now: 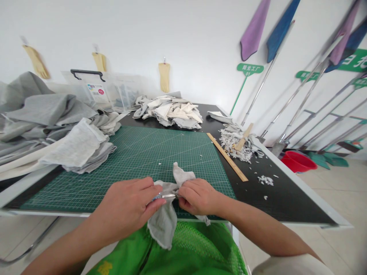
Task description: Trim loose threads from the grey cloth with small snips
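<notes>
Working small metal tool (164, 196) into gray cloth (163, 225) over cutting mat (129, 168). L hand (126, 206) has fingers clamped on tool, R hand (197, 196) fingers clamped on cloth. Next move needs cloth kept taut.

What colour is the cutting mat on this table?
The cutting mat is dark green with a fine pale grid, seen best in the head view.

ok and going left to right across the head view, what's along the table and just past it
grey fabric pile → green cutting mat → wooden ruler → small white scraps → red basin
</notes>
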The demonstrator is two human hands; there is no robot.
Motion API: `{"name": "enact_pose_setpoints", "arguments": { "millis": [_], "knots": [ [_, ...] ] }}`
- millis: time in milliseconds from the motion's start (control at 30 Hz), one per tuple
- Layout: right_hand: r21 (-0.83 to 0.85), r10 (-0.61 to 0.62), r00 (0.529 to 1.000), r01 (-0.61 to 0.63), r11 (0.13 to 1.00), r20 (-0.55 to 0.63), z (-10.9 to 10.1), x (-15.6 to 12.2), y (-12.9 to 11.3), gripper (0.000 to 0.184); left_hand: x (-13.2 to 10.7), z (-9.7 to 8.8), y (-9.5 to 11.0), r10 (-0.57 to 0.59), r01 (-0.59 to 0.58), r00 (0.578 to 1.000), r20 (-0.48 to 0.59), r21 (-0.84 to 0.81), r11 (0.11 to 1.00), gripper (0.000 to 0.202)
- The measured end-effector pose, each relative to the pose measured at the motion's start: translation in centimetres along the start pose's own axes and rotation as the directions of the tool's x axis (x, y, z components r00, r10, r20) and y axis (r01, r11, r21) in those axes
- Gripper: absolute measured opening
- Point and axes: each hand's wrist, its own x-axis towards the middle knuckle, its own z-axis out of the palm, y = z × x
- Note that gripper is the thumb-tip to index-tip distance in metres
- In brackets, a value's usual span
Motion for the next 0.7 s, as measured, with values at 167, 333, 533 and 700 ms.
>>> {"name": "enact_pose_setpoints", "arguments": {
  "millis": [167,333,533,700],
  "knots": [
    [-0.007,0.002,1.0,-0.002,1.0,-0.003,-0.04,0.03,-0.05,0.004,0.16,0.32,0.18,-0.011,0.011,1.0,0.0,0.033,0.999,0.027],
    [0.001,0.012,1.0,-0.012,1.0,0.014,0.06,0.02,-0.01,0.005,0.3,0.41,0.4,-0.052,0.052,0.999,0.007,0.054,0.997,0.028],
    [0.014,0.025,0.999,-0.026,1.0,0.027,0.09,0.0,-0.06,0.005,0.07,0.21,0.53,-0.062,0.063,0.998,-0.017,0.055,0.997,0.027],
    [0.019,0.034,0.999,-0.034,0.999,0.017,-0.01,0.11,-0.18,0.006,0.08,0.16,0.74,-0.061,0.063,0.998,-0.035,0.07,0.996,0.025]
  ]
}}
